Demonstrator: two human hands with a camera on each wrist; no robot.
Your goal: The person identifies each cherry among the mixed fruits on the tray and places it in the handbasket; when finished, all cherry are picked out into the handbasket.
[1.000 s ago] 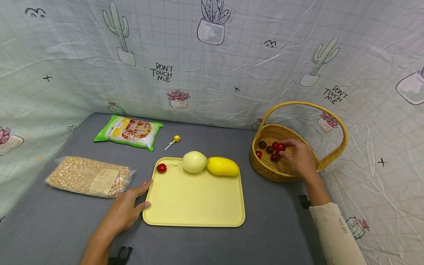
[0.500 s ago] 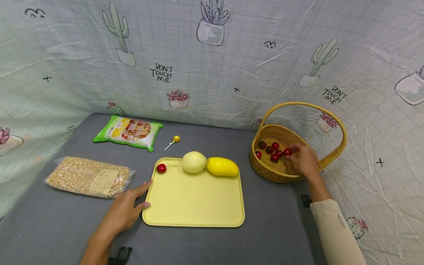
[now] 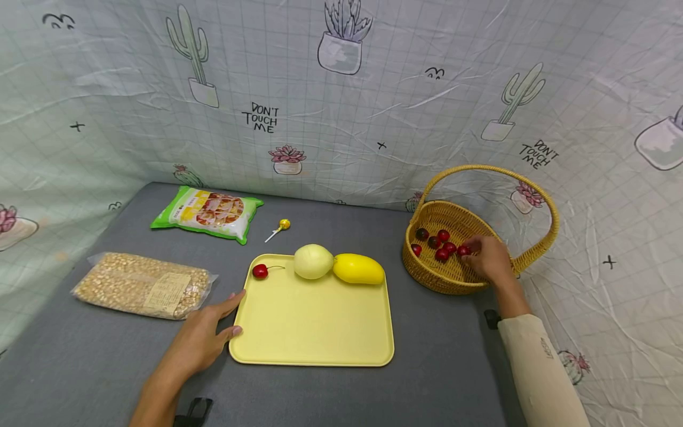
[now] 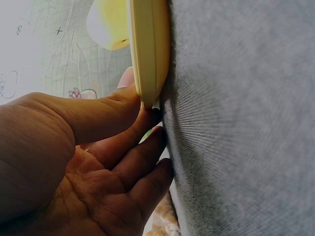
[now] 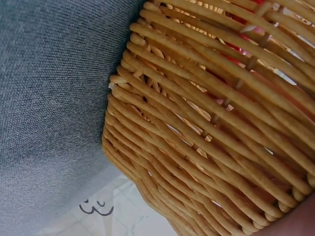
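Note:
A yellow tray (image 3: 315, 332) lies mid-table with a red cherry (image 3: 259, 271), a pale green round fruit (image 3: 313, 261) and a yellow mango-like fruit (image 3: 359, 268) along its far side. My left hand (image 3: 200, 338) touches the tray's left rim with thumb and forefinger spread; the left wrist view shows the thumb (image 4: 108, 115) against that rim. On the right, my right hand (image 3: 488, 259) reaches into a wicker basket (image 3: 443, 283) and pinches a red cherry (image 3: 463, 251). Several more cherries (image 3: 441, 254) lie beside it. In the right wrist view the basket's wall (image 5: 206, 123) hides most of the hand.
The basket's tall arched handle (image 3: 549, 207) stands over its right side. At left lie a clear bag of kernels (image 3: 139, 281) and a green-and-white packet (image 3: 210, 212). A yellow lollipop (image 3: 284, 224) lies behind the tray. A patterned cloth (image 3: 341, 107) hangs around the table.
Inside the basket, my right hand has moved slightly right and nearer to me, and the pinched cherry has moved with it, away from the others. My left hand has stayed at the tray.

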